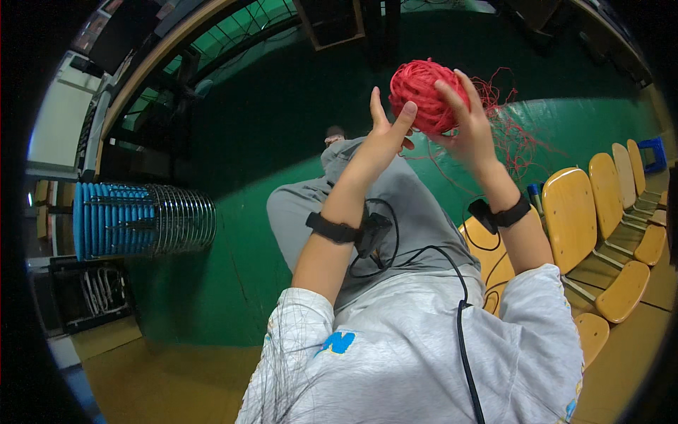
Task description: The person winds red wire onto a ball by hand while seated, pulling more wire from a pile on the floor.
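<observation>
A ball of red yarn (424, 88) is held up in front of me, over the green floor. My right hand (467, 131) wraps round its right side, fingers bent over it and thumb near the underside. At the ball's lower left is my left hand (385, 134). Its index finger and thumb are spread, the thumb tip at the ball, while other fingertips show below, partly hidden. Loose, tangled red strands (515, 138) spread out beyond my right hand. One thin strand hangs below the ball.
Wooden chairs (571, 219) line the right side, with a blue plastic stool (653, 155) beyond. Stacked blue stools with metal legs (145, 220) are at the left. Black cables (462, 325) run from my wrist straps across my lap and shirt.
</observation>
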`<state>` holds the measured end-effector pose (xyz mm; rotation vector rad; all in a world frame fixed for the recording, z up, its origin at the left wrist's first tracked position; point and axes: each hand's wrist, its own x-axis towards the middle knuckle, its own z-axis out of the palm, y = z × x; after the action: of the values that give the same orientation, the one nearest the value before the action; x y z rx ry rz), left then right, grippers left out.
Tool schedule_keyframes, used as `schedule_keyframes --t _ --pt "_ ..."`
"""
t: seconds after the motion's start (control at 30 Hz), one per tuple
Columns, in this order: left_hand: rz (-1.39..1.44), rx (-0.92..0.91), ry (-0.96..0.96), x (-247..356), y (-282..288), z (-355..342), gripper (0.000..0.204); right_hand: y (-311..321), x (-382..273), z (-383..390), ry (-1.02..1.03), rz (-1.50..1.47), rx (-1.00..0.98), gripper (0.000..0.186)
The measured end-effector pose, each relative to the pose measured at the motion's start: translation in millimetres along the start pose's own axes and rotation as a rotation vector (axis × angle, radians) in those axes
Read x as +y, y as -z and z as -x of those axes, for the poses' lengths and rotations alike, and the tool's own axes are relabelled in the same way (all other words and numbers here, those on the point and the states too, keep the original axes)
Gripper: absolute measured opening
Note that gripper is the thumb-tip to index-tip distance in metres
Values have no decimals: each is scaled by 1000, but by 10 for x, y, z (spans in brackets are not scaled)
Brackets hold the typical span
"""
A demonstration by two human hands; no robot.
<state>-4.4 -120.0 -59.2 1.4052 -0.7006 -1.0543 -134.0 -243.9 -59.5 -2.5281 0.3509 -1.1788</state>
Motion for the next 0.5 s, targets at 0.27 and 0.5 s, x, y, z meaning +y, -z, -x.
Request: schedule_keyframes --t 0.27,0.5 --pt "213 129 -156 -183 -40 -47 92 -245 20 100 331 72 9 70" --pt "508 72 -304 -240 58 10 87 91 -224 -78 266 -250 -258 79"
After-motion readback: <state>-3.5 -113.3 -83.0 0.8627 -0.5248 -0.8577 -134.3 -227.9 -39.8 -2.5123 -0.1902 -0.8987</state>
